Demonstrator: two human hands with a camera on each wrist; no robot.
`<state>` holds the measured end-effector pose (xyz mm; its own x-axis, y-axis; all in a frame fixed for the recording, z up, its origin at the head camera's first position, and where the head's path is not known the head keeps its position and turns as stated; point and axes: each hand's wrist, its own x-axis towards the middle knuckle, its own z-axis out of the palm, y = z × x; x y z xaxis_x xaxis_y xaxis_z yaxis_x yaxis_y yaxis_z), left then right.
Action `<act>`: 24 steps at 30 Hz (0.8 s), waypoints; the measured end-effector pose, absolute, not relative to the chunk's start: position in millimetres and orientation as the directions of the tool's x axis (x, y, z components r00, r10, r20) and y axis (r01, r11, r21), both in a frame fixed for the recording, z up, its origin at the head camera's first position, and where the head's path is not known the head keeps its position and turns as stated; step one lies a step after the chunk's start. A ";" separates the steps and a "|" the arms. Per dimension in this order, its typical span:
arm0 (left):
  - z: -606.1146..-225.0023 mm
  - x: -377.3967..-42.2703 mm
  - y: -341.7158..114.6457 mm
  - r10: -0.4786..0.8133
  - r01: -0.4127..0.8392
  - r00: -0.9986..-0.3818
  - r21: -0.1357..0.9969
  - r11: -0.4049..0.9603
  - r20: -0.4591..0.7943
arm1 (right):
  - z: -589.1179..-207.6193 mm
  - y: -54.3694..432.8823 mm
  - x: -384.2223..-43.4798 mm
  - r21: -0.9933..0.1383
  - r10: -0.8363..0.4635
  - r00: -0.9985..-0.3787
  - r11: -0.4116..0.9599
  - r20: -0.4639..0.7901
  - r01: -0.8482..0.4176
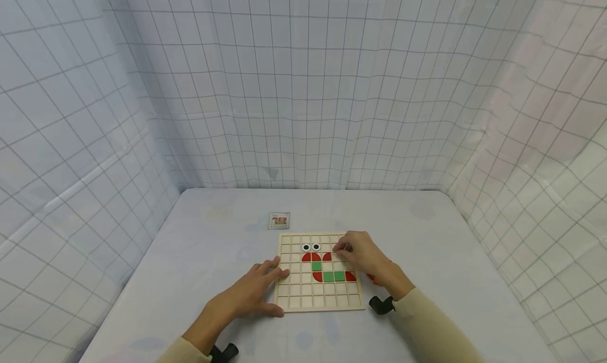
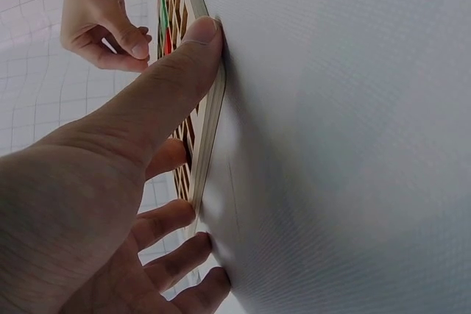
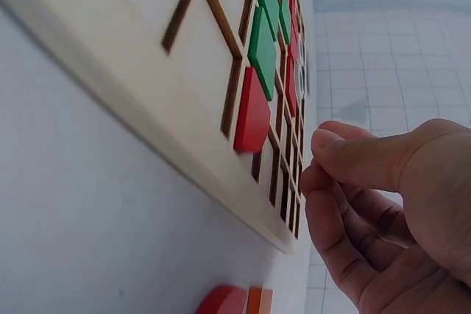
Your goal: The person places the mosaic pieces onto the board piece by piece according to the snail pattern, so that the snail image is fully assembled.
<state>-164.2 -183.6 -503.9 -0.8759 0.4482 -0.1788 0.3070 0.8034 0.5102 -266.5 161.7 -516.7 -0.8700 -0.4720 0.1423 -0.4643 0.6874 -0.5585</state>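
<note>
The wooden grid board [image 1: 301, 302] lies flat on the table and bears red rounded pieces [image 1: 317, 276], green squares [image 1: 339, 276] and two white eye pieces [image 1: 316, 247]. My left hand [image 1: 256, 289] is spread at its left side. The left thumb presses the near edge, and fingertips touch the left edge. Over the upper right of the board, my right hand [image 1: 358, 249] has thumb and fingers bent together, close to a red piece [image 1: 327, 256]. From the right wrist, the same hand [image 3: 390, 211] shows thumb meeting forefinger; I cannot tell whether a small piece is between them.
A small picture card [image 1: 278, 221] with a gridded coloured figure lies behind the board's left corner. Red and orange pieces [image 1: 374, 280] lie to the right of the board, partly under the right forearm. White gridded curtains [image 1: 313, 115] hang around the table.
</note>
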 end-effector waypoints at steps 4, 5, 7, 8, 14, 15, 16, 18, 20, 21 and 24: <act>-505.1 -164.7 -184.4 0.452 0.311 -0.874 0.512 0.801 -0.177 | -515.6 177.4 -263.1 -0.562 -0.453 -0.882 0.699 0.130 -0.442; -505.2 -164.8 -184.6 0.453 0.312 -0.874 0.512 0.800 -0.176 | -514.9 181.2 -261.7 -0.566 -0.449 -0.885 0.700 0.125 -0.435; -505.1 -164.6 -184.8 0.454 0.313 -0.874 0.510 0.801 -0.176 | -514.1 188.8 -258.9 -0.571 -0.441 -0.890 0.705 0.114 -0.421; -504.8 -164.5 -184.9 0.454 0.314 -0.873 0.509 0.802 -0.176 | -513.5 192.6 -257.4 -0.571 -0.436 -0.893 0.708 0.110 -0.416; -503.6 -164.5 -184.6 0.448 0.307 -0.875 0.506 0.806 -0.182 | -514.1 214.9 -250.0 -0.539 -0.437 -0.892 0.726 0.120 -0.428; -503.5 -164.7 -184.4 0.448 0.307 -0.876 0.506 0.806 -0.181 | -514.2 218.4 -248.7 -0.537 -0.438 -0.891 0.727 0.117 -0.428; -503.5 -164.6 -184.4 0.447 0.307 -0.876 0.506 0.806 -0.181 | -514.2 221.6 -247.2 -0.541 -0.438 -0.892 0.727 0.108 -0.423; -503.8 -165.0 -184.2 0.448 0.309 -0.876 0.505 0.806 -0.180 | -513.8 227.6 -243.9 -0.551 -0.435 -0.896 0.728 0.089 -0.408; -504.1 -165.1 -184.2 0.449 0.309 -0.875 0.506 0.805 -0.180 | -513.5 233.2 -240.5 -0.562 -0.430 -0.901 0.731 0.063 -0.388; -504.0 -165.0 -184.1 0.449 0.309 -0.875 0.506 0.805 -0.180 | -513.4 235.6 -238.7 -0.567 -0.429 -0.902 0.731 0.052 -0.380; -503.6 -164.8 -184.0 0.449 0.307 -0.875 0.507 0.805 -0.182 | -514.5 242.1 -234.0 -0.564 -0.424 -0.905 0.741 0.026 -0.364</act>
<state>-164.8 -184.0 -503.6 -0.8749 0.4487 -0.1821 0.3075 0.8052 0.5070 -234.0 242.1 -514.5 -0.9053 -0.4239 0.0265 -0.3636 0.7414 -0.5641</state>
